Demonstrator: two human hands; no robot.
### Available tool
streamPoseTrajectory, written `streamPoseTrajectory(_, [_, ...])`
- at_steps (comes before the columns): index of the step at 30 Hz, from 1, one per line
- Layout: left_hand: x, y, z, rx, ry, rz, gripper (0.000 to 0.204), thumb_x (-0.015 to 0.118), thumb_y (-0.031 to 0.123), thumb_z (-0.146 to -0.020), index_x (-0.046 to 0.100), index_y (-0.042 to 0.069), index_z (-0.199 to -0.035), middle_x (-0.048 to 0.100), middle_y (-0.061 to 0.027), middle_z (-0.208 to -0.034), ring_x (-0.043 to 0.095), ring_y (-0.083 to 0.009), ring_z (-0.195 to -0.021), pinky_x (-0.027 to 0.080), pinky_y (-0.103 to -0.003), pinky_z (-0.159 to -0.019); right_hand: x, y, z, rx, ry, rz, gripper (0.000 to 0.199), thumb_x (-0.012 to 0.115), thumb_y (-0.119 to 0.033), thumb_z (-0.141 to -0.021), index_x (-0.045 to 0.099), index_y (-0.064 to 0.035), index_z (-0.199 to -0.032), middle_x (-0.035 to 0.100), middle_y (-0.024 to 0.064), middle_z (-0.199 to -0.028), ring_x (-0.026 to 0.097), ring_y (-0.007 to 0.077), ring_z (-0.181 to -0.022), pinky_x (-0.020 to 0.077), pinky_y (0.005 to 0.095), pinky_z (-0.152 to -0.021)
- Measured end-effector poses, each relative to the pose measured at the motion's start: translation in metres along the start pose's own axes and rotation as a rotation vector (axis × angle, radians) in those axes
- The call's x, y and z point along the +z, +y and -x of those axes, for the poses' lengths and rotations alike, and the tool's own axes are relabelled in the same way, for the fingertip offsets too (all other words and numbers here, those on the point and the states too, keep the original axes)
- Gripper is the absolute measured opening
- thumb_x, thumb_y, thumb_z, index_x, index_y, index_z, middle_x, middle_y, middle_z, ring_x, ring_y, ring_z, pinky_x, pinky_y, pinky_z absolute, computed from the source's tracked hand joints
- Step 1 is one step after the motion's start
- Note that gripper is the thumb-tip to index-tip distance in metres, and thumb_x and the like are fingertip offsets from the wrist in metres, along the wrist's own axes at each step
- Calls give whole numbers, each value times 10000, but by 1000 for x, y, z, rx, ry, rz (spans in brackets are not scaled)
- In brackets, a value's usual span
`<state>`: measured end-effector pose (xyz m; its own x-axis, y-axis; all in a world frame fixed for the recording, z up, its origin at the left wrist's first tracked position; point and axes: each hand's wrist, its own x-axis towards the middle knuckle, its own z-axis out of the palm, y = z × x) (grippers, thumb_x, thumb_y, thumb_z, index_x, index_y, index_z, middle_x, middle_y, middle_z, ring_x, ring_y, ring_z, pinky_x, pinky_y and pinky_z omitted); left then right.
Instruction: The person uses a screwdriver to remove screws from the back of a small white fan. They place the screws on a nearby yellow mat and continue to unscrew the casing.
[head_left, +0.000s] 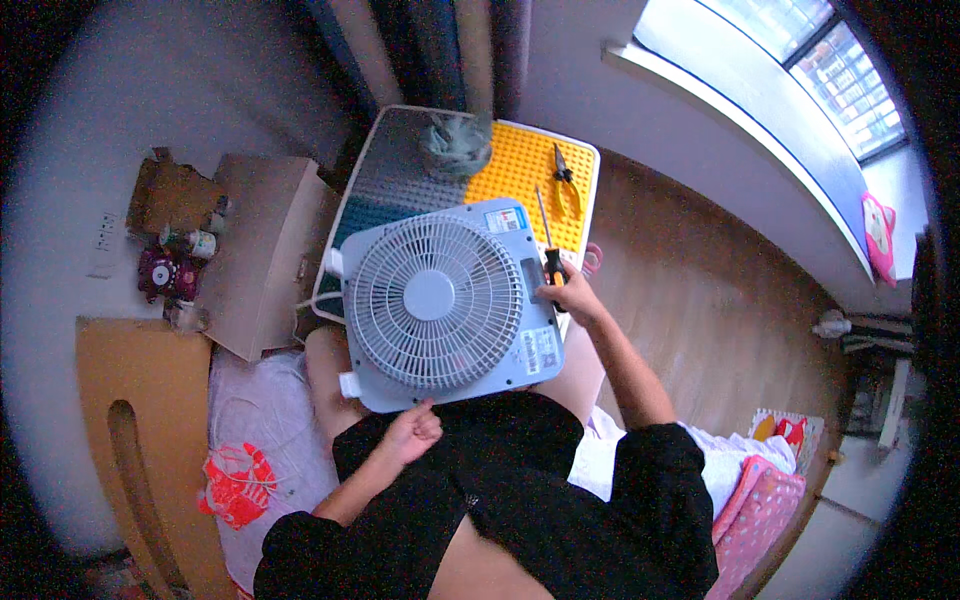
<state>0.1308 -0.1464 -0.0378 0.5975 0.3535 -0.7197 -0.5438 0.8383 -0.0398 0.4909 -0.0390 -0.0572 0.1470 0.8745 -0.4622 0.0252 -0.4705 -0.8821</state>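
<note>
A light blue-grey square box fan (pixel 428 297) lies over my lap and the near part of a small table, its round grille facing up. My right hand (pixel 572 292) is closed on a screwdriver (pixel 554 265) with a black and yellow handle at the fan's right edge. The shaft points away from me, over the table. At the fan's near edge is my left hand (pixel 415 432), its fingers curled together and the index fingertip by the rim. Whether something small sits in those fingers is too hard to see. Pliers (pixel 566 182) with yellow handles lie on the table.
The table has a studded yellow (pixel 510 160) and grey-blue top. A crumpled translucent plastic bag (pixel 455 147) sits at its far side. Pink-handled scissors (pixel 593 259) show by its right edge. A cabinet (pixel 262 240) stands left, and a red-orange item (pixel 238 485) lies on the bed.
</note>
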Motion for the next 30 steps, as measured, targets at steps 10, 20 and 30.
streamPoseTrajectory(10, [-43, 122, -9, 70, 91, -404, 71, 505, 64, -756, 521, 53, -824, 416, -12, -614, 383, -147, -499, 394, -281, -519, 56, 66, 63, -92, 316, -352, 348, 680, -59, -646, 480, -60, -930, 496, 2, -773, 480, 96, -648, 425, 242, -585])
streamPoseTrajectory(20, [-38, 123, -17, 170, 421, -352, 43, 529, 59, -777, 489, 46, -770, 385, 8, -579, 328, -100, -458, 275, -231, -427, 66, 60, 60, -32, 352, -147, 463, 675, -87, -650, 459, -11, -1053, 506, 37, -861, 494, 148, -752, 427, 272, -695])
streamPoseTrajectory(30, [16, 116, 2, 204, 318, -556, 171, 526, -24, -783, 463, 43, -926, 496, -41, -771, 383, -103, -537, 303, -228, -466, 16, -54, -51, -381, 386, -106, 418, 658, -96, -672, 485, -7, -1042, 591, 89, -856, 580, 172, -791, 460, 279, -702])
